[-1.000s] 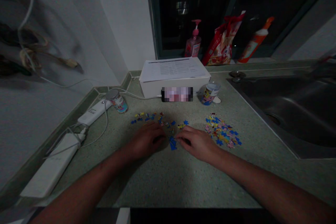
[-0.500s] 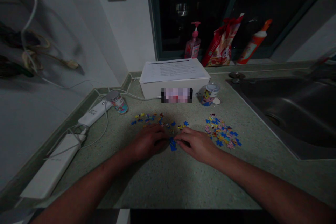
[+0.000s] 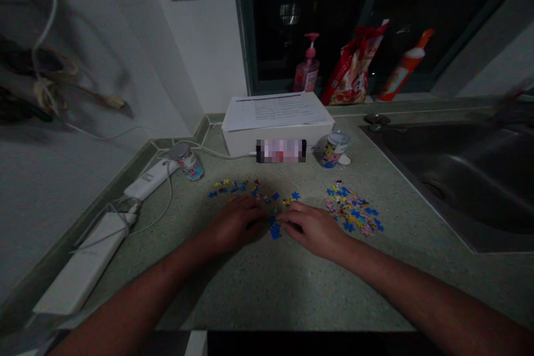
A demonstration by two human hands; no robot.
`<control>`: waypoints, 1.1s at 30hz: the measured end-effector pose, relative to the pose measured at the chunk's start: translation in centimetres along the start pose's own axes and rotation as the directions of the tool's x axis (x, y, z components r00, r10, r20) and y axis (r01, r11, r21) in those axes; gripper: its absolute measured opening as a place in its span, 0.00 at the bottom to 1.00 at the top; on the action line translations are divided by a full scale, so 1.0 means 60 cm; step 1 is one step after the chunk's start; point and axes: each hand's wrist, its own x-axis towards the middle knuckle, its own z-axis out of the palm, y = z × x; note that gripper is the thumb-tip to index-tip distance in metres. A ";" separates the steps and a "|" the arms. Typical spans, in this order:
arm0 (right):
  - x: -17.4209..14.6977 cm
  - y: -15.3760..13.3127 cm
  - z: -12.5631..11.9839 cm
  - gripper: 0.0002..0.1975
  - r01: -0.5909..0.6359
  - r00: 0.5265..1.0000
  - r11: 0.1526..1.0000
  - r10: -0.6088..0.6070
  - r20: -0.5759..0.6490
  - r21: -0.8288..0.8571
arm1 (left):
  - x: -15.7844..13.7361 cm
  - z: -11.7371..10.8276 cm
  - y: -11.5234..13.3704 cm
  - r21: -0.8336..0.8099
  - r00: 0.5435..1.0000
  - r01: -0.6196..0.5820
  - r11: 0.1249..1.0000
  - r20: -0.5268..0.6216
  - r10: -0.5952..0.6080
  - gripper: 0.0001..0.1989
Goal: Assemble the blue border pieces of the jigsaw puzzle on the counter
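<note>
Several blue jigsaw puzzle pieces (image 3: 275, 230) lie together on the counter between my two hands. My left hand (image 3: 241, 223) rests at their left side, its fingers curled and its fingertips pinched at the upper edge of the pieces. From the right, my right hand (image 3: 311, 228) touches the same pieces with thumb and index finger closed together. The small parts under the fingertips are partly hidden. Just beyond my hands, loose puzzle pieces (image 3: 237, 186) in yellow, blue and red are scattered. A denser pile of mixed puzzle pieces (image 3: 354, 211) lies right of my right hand.
Behind the pieces stand a lidded jar (image 3: 191, 164), a phone (image 3: 281, 151) leaning on a white box (image 3: 237, 142), and a clear-topped jar (image 3: 332, 151). Power strips (image 3: 79, 267) with cables run along the left. A metal sink (image 3: 459, 178) is at the right.
Both hands stay at the blue pieces, with only a very slight shift of the fingertips. The surrounding things stay in place.
</note>
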 end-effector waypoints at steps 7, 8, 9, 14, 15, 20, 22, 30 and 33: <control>0.001 -0.004 -0.003 0.15 -0.029 1.000 1.000 0.029 -0.003 -0.011 | 0.005 0.004 0.003 -0.039 0.996 0.049 0.998 -0.073 -0.052 0.10; 0.001 -0.005 -0.003 0.15 -0.032 0.999 0.999 0.032 0.001 -0.019 | 0.005 0.005 0.003 -0.041 0.996 0.044 0.998 -0.074 -0.047 0.10; 0.002 -0.006 -0.004 0.16 -0.033 0.999 0.999 0.033 0.006 -0.027 | 0.006 0.006 0.003 -0.043 0.997 0.039 0.998 -0.071 -0.042 0.10; 0.004 -0.011 -0.007 0.17 -0.046 0.998 0.997 0.048 0.038 -0.067 | 0.010 0.012 0.004 -0.015 0.999 -0.002 1.000 -0.047 0.002 0.12; 0.005 -0.012 -0.007 0.17 -0.055 0.997 0.996 0.058 0.043 -0.068 | 0.011 0.012 0.004 -0.001 0.999 -0.014 1.000 -0.043 0.014 0.12; 0.007 -0.014 -0.009 0.16 -0.088 0.995 0.995 0.091 0.047 -0.049 | 0.013 0.008 0.007 0.030 1.000 -0.016 0.999 -0.026 0.017 0.10; 0.007 -0.014 -0.009 0.15 -0.089 0.995 0.995 0.090 0.047 -0.039 | 0.013 0.007 0.008 0.008 0.999 -0.004 1.000 -0.033 0.004 0.10; 0.008 -0.016 -0.011 0.13 -0.098 0.994 0.995 0.100 0.054 -0.029 | 0.010 0.013 0.001 -0.005 0.996 0.045 0.999 -0.071 -0.046 0.05; 0.008 -0.018 -0.013 0.13 -0.098 0.993 0.995 0.100 0.060 -0.026 | 0.010 0.017 -0.001 0.034 0.994 0.058 0.998 -0.093 -0.055 0.03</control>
